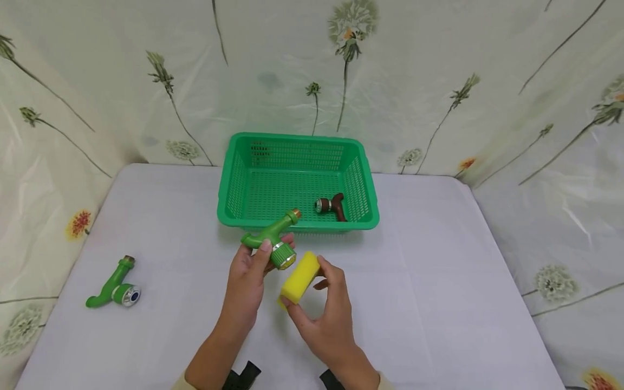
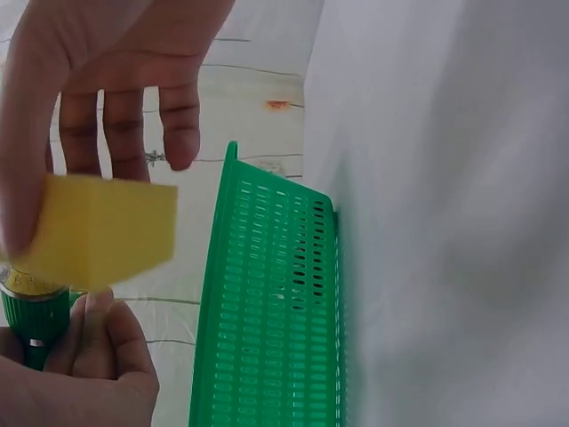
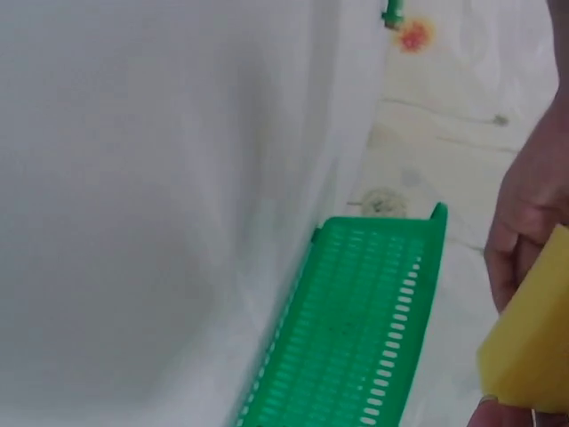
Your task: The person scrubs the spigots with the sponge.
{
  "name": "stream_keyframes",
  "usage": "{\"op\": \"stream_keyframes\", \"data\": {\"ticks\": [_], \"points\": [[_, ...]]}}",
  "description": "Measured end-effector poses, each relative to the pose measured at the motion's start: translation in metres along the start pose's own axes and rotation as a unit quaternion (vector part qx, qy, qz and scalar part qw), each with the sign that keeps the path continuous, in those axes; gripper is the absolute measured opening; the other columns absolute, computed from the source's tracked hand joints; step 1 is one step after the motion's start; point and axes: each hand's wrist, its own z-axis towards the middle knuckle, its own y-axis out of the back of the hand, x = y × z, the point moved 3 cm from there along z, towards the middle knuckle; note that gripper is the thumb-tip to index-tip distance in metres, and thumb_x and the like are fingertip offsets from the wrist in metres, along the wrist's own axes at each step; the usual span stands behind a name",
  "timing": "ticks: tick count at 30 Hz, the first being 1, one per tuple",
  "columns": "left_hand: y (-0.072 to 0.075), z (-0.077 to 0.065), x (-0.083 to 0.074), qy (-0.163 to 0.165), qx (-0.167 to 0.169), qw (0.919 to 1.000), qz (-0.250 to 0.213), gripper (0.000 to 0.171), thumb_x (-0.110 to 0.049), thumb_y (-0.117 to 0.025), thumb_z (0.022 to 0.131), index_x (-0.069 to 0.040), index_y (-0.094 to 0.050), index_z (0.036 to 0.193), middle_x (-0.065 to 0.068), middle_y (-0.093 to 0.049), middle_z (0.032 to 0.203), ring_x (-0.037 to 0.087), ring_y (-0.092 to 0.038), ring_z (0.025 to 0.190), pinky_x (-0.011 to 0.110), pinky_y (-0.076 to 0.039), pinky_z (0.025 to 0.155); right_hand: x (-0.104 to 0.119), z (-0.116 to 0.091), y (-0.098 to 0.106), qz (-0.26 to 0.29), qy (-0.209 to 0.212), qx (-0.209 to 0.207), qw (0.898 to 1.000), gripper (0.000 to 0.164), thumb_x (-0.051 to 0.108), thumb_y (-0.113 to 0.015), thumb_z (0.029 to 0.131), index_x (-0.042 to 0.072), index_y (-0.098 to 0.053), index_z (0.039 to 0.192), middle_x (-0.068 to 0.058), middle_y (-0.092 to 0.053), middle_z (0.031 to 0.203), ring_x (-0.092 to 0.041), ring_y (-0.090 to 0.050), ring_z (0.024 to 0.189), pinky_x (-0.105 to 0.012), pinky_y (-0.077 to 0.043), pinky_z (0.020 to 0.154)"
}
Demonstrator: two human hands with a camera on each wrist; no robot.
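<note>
Near the table's middle my left hand (image 1: 247, 279) grips a green plastic tap (image 1: 269, 234), thumb across its body. The tap's ribbed collar with a yellowish end faces down and right, and its brass-coloured threaded end points up. Just to the right, my right hand (image 1: 327, 319) pinches a yellow sponge block (image 1: 300, 277) between thumb and fingers. A small gap shows between sponge and tap in the head view. In the left wrist view the sponge (image 2: 107, 227) overlaps the tap's collar (image 2: 36, 311). The right wrist view has the sponge (image 3: 529, 347) at its right edge.
A green plastic basket (image 1: 297, 225) stands behind the hands, with a brown tap (image 1: 335, 206) inside at its front right. Another green tap (image 1: 114, 287) lies on the white-covered table (image 1: 439, 281) at the left. Flower-patterned sheeting (image 1: 273, 81) surrounds the table's back and sides.
</note>
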Motion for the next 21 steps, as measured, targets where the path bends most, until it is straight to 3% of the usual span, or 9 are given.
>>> {"op": "stream_keyframes", "data": {"ticks": [4,9,15,21], "points": [[-0.004,-0.001,0.002,0.006,0.009,0.9999,-0.007,0.041,-0.034,-0.052,0.112,-0.011,-0.048,0.145,0.007,-0.069,0.135,0.027,-0.064,0.127,0.039,-0.045,0.112,0.002,-0.002,-0.006,-0.016,-0.008,0.007,1.0,0.087,0.027,-0.085,0.09,0.003,-0.034,0.156,-0.009,-0.053,0.14,-0.022,-0.054,0.116,-0.035,-0.05,0.083],[-0.004,-0.001,0.001,0.005,0.007,0.9999,-0.006,0.038,-0.032,-0.052,0.112,-0.011,-0.049,0.143,0.006,-0.07,0.134,0.026,-0.064,0.126,0.038,-0.046,0.111,-0.002,-0.003,-0.01,-0.051,-0.013,0.022,0.998,0.088,0.023,-0.089,0.087,0.003,-0.037,0.155,-0.008,-0.053,0.139,-0.022,-0.054,0.116,-0.038,-0.052,0.082],[0.002,0.002,-0.003,-0.01,0.009,0.9999,0.0,0.038,-0.03,-0.052,0.112,-0.007,-0.05,0.142,0.009,-0.071,0.132,0.027,-0.065,0.126,0.038,-0.046,0.111,-0.013,-0.004,-0.001,-0.082,-0.018,0.029,0.996,0.093,0.018,-0.09,0.082,0.005,-0.039,0.157,-0.009,-0.055,0.133,-0.021,-0.056,0.115,-0.039,-0.056,0.083],[0.011,0.003,-0.003,-0.032,0.023,0.999,0.02,0.034,-0.018,-0.059,0.109,-0.002,-0.051,0.138,0.017,-0.073,0.125,0.029,-0.068,0.121,0.033,-0.047,0.11,-0.015,0.008,0.023,-0.042,0.01,-0.03,0.999,0.077,0.035,-0.075,0.098,0.001,-0.041,0.158,-0.016,-0.055,0.131,-0.026,-0.055,0.116,-0.028,-0.05,0.091]]}}
